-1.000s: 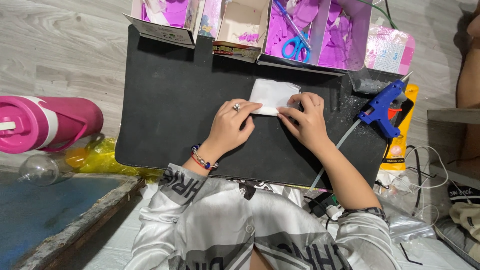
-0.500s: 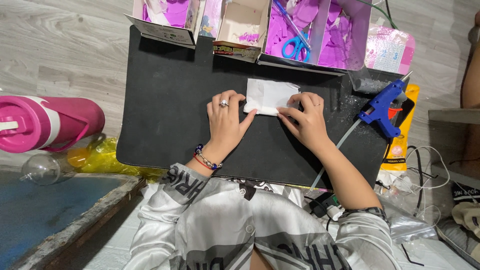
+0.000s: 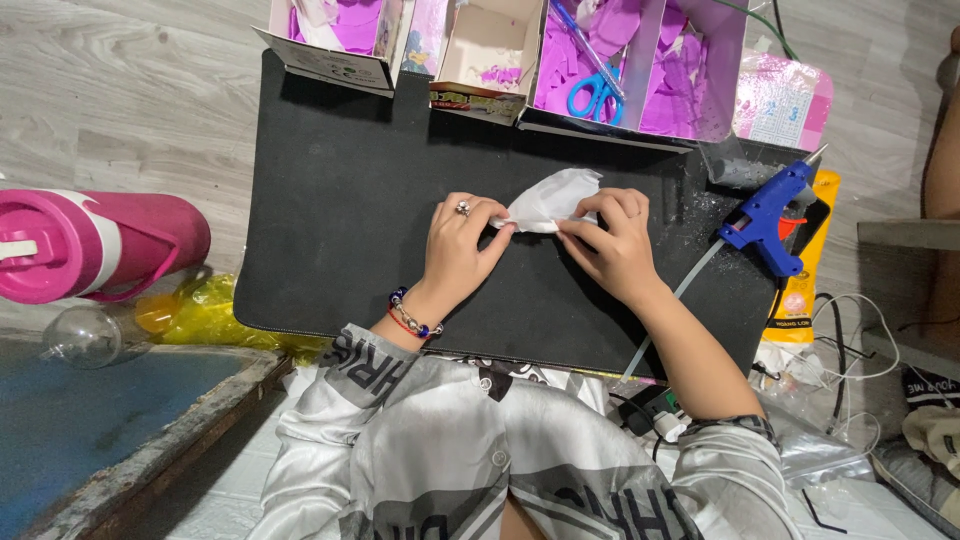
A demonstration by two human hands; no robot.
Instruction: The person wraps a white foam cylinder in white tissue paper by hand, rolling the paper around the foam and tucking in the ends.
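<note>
The small white sheet of thin paper (image 3: pixel 553 198) is no longer lying flat as it was half a second ago: it is now lifting off the black rectangular felt-like mat (image 3: pixel 340 200), bulging and crumpling upward between the two hands near the mat's middle. The left hand (image 3: pixel 460 245), wearing a ring and a beaded bracelet at the wrist, is pinching the paper's lower left edge with curled fingertips, having shifted slightly rightward and closed up from its flatter pose. The right hand (image 3: pixel 612 245) is gripping the paper's lower right edge, fingers bent and clamped on it, in much the same place as before. The mat is resting on a pale grey wood-grain floor (image 3: pixel 120 90). Along the mat's far edge, open cardboard boxes holding purple foam scraps (image 3: pixel 650 70) are standing, one of them containing blue-handled scissors (image 3: pixel 595 95). To the right of the hands, well apart from them, a blue hot glue gun (image 3: pixel 770 210) is lying on the mat's edge with a clear glue stick trailing from it, beside a yellow packet (image 3: pixel 805 280). On the floor to the left, a large pink bottle with a white band (image 3: pixel 90 245) is lying on its side, with a clear round bulb (image 3: pixel 82 337) and yellow plastic wrapping (image 3: pixel 205 315) just below it.
</note>
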